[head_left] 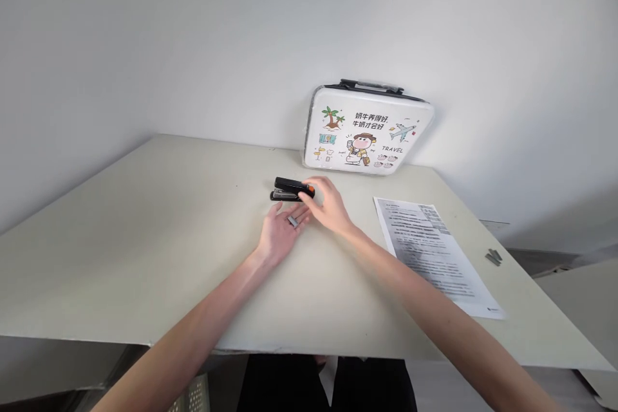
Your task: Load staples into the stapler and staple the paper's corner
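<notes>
A black stapler (290,188) with an orange part at its rear end lies near the middle of the table, its top arm raised a little from the base. My right hand (328,205) grips the stapler's rear end, thumb on the near side and fingers over the far side. Just in front of it, my left hand (280,232) is turned palm up with the fingers stretched out. A short grey strip of staples (292,221) rests across those fingers. The left fingertips reach under my right hand, close to the stapler's base.
A white case (367,132) with cartoon prints and a black handle leans on the wall at the back. Right of my right forearm lies a printed sheet (434,257). Several more staple strips (493,257) sit near the right edge of the pale table (145,238).
</notes>
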The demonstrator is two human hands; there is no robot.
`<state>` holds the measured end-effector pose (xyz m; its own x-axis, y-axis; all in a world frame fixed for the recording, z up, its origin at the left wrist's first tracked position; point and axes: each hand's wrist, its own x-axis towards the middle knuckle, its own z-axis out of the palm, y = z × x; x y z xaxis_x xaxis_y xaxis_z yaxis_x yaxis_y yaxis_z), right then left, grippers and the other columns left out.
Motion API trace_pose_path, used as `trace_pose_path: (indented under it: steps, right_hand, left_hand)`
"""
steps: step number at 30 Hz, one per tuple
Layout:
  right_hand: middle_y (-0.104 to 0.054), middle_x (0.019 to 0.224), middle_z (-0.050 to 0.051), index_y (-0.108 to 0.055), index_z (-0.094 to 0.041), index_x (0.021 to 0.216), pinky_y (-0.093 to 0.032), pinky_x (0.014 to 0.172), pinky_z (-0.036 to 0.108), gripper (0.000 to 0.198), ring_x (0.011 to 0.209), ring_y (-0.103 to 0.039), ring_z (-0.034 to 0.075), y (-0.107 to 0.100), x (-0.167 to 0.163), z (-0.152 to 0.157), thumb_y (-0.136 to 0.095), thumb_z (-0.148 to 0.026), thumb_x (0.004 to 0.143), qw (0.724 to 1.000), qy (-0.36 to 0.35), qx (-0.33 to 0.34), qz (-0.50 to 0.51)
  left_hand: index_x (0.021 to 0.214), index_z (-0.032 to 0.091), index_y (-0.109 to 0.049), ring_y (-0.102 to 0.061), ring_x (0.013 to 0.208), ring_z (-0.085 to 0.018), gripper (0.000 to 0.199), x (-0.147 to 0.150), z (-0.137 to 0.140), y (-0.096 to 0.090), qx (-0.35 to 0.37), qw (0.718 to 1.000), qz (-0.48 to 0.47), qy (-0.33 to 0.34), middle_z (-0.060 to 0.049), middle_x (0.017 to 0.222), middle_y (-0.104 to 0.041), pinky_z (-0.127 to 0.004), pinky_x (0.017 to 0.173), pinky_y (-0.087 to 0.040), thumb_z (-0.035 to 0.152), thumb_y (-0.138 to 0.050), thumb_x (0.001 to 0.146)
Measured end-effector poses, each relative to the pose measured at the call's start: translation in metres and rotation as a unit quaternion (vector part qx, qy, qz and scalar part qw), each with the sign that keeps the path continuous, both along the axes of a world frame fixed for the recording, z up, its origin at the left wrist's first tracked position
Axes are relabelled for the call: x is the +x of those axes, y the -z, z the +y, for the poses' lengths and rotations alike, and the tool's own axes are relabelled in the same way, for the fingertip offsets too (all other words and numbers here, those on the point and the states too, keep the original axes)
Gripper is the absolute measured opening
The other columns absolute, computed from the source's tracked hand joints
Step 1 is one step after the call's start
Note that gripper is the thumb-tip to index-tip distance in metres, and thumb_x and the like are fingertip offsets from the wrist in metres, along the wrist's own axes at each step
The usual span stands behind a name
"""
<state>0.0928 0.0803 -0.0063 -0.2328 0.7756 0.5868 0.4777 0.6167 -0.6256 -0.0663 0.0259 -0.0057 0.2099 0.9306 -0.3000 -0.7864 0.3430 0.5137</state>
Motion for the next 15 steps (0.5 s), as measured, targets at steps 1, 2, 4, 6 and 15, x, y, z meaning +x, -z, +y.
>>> trace_pose_path:
  steps: [1, 2, 4, 6, 15]
  right_hand:
    - [-0.065, 0.133, 0.01, -0.068, -0.028, 0.123, -0.045, 0.114, 0.046, 0.028, 0.129, -0.059, 0.027, -0.001, 0.004, -0.013, -0.065, -0.042, 0.099, 0.999, -0.015, 0.013, -0.035]
    - [-0.063, 0.137, 0.01, -0.07, -0.029, 0.122, -0.043, 0.116, 0.049, 0.028, 0.133, -0.056, 0.028, -0.001, 0.008, -0.026, -0.068, -0.042, 0.098, 0.997, -0.027, 0.019, -0.071]
    - [-0.059, 0.144, 0.01, -0.073, -0.029, 0.117, -0.042, 0.118, 0.052, 0.026, 0.139, -0.051, 0.03, 0.001, 0.014, -0.047, -0.075, -0.041, 0.094, 0.992, -0.035, 0.018, -0.122]
    - [-0.058, 0.145, 0.01, -0.075, -0.028, 0.113, -0.044, 0.117, 0.051, 0.022, 0.139, -0.05, 0.03, 0.004, 0.018, -0.063, -0.077, -0.038, 0.093, 0.991, -0.02, 0.015, -0.131]
    - [-0.065, 0.138, 0.009, -0.074, -0.029, 0.115, -0.046, 0.114, 0.05, 0.025, 0.132, -0.059, 0.029, -0.003, 0.165, -0.121, -0.065, -0.047, 0.1, 0.984, 0.121, 0.024, -0.128]
  left_hand:
    - [0.12, 0.004, -0.068, -0.071, 0.113, -0.029, 0.041, 0.001, -0.001, 0.0, 0.008, 1.0, 0.002, 0.015, -0.022, 0.113, -0.074, -0.038, 0.1, -0.055, 0.035, -0.046, 0.106]
    - [0.123, 0.003, -0.067, -0.071, 0.115, -0.03, 0.044, 0.002, -0.002, -0.001, 0.016, 0.999, 0.006, 0.035, -0.022, 0.114, -0.074, -0.039, 0.102, -0.054, 0.037, -0.044, 0.107]
    - [0.129, 0.001, -0.065, -0.071, 0.115, -0.031, 0.049, 0.005, -0.005, -0.002, 0.037, 0.995, 0.018, 0.091, -0.022, 0.113, -0.074, -0.04, 0.103, -0.054, 0.04, -0.043, 0.108]
    - [0.133, 0.003, -0.064, -0.071, 0.114, -0.032, 0.052, 0.009, -0.008, -0.004, 0.059, 0.987, 0.034, 0.149, -0.021, 0.112, -0.074, -0.041, 0.102, -0.054, 0.044, -0.044, 0.108]
    - [0.127, 0.007, -0.068, -0.069, 0.12, -0.032, 0.053, 0.014, -0.009, -0.013, 0.086, 0.969, 0.137, 0.184, -0.024, 0.132, -0.07, -0.043, 0.106, -0.054, 0.052, -0.057, 0.102]
